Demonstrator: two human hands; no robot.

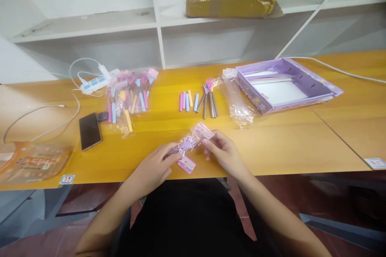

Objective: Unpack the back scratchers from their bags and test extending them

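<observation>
One clear bag (196, 139) holds a purple hand-shaped piece (188, 143). Fingers of the left hand (155, 166) clamp one end; those of the right hand (225, 153) pinch its pink card (202, 131).

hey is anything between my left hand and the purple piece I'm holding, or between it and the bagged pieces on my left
Only clear plastic seems to lie between your left hand and the purple piece. Nothing visible stands between that piece and the bagged pieces; the phone lies to their left.
</observation>
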